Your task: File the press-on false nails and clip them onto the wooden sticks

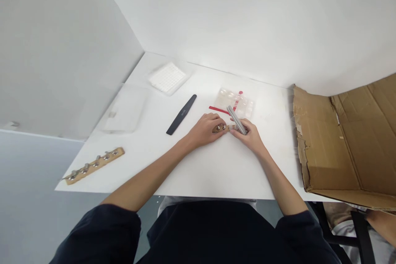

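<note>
My left hand (208, 128) is closed on the end of a short wooden strip with metal knobs (218, 128), which rests at the middle of the white table. My right hand (249, 135) grips a slim, grey, bar-shaped tool (236, 119), whose upper end points away and to the left. Its fingers are close to the strip's right end, where a small pale piece sits; whether they touch it I cannot tell. Just beyond both hands lie a clear plastic tray with pale rounded pieces (247, 107) and a thin red stick (218, 109).
A black nail file (182, 114) lies left of my hands. Farther back stands a clear box with white tiles (167, 77). At left are a clear lid (125, 109) and another knobbed wooden strip (95, 165). An open cardboard box (331, 144) occupies the right edge, a person's arm (382, 227) below it.
</note>
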`<state>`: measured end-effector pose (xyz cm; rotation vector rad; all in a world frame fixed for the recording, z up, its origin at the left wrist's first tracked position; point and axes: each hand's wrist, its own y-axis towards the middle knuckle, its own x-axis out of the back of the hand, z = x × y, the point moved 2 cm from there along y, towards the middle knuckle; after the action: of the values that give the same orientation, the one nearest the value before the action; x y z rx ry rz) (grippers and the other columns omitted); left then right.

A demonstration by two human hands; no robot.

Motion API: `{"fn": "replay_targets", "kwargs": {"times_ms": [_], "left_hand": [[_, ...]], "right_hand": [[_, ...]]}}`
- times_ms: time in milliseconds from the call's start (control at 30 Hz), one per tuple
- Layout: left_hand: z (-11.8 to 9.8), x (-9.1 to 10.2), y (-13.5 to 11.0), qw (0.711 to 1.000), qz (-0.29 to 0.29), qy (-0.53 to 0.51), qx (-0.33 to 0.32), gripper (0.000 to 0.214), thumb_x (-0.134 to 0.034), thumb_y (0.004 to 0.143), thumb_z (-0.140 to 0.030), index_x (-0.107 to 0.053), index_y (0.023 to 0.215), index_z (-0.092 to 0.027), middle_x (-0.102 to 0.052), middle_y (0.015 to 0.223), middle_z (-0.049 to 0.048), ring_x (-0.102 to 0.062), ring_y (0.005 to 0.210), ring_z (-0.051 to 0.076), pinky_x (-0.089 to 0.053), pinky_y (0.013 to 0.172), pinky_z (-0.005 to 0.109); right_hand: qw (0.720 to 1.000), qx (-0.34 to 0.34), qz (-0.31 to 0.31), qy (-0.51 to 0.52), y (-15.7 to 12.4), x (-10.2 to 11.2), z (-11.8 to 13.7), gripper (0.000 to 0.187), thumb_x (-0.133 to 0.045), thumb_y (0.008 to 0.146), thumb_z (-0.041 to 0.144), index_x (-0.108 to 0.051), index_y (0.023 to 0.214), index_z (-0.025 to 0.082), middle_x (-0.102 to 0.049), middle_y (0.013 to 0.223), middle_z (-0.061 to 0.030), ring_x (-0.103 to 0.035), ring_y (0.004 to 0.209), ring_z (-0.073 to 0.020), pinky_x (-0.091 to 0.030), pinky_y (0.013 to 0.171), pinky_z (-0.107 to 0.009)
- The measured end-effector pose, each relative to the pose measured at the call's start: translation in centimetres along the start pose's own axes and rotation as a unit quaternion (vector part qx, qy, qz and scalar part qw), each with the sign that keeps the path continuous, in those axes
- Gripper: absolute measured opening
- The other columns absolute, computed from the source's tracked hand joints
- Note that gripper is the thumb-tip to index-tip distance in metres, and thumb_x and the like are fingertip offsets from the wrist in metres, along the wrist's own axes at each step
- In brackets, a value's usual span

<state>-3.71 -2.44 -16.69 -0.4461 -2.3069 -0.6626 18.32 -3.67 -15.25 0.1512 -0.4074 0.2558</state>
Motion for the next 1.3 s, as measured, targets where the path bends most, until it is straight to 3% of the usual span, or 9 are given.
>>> {"fn": "replay_targets", "kwargs": {"times_ms": [233, 633, 1067, 1300], "left_hand": [[-0.03, -0.02, -0.02, 1.000, 0.003, 0.001, 0.005, 0.021, -0.066, 0.097, -0.041, -0.074, 0.100, -0.021, -0.071, 0.094, 0.0076, -0.066, 0.089, 0.024, -0.051, 0.091, 0.045], [0.04, -0.12, 0.04, 1.000, 0.002, 0.002, 0.004, 0.020, -0.066, 0.097, -0.040, -0.074, 0.102, -0.022, -0.073, 0.100, 0.0080, -0.068, 0.093, 0.025, -0.050, 0.092, 0.045], [0.09, -0.07, 0.01, 1.000, 0.007, 0.001, 0.006, 0.019, -0.066, 0.097, -0.039, -0.073, 0.102, -0.022, -0.074, 0.103, 0.0090, -0.069, 0.098, 0.026, -0.051, 0.093, 0.046], [-0.09, 0.00, 0.03, 1.000, 0.008, -0.004, 0.010, 0.020, -0.066, 0.098, -0.040, -0.073, 0.105, -0.022, -0.075, 0.104, 0.0094, -0.070, 0.098, 0.027, -0.050, 0.093, 0.046]], "right_hand": [[1.000, -0.005, -0.002, 0.005, -0.06, 0.00, 0.07, 0.035, -0.081, 0.088, 0.042, -0.078, 0.118, 0.023, -0.071, 0.107, -0.0075, -0.066, 0.091, -0.0243, -0.054, 0.083, -0.040], [0.999, 0.000, -0.011, -0.039, -0.18, -0.30, 0.15, 0.027, -0.078, 0.090, 0.037, -0.082, 0.113, 0.024, -0.060, 0.090, -0.0035, -0.060, 0.080, -0.0218, -0.049, 0.074, -0.036], [0.999, -0.006, -0.010, -0.038, -0.19, -0.26, 0.22, 0.033, -0.079, 0.090, 0.048, -0.082, 0.113, 0.024, -0.061, 0.090, -0.0042, -0.061, 0.080, -0.0224, -0.049, 0.072, -0.036], [0.999, -0.002, -0.006, -0.034, -0.15, -0.28, 0.07, 0.027, -0.078, 0.090, 0.040, -0.082, 0.111, 0.023, -0.061, 0.091, -0.0042, -0.061, 0.081, -0.0222, -0.047, 0.073, -0.036]]}}
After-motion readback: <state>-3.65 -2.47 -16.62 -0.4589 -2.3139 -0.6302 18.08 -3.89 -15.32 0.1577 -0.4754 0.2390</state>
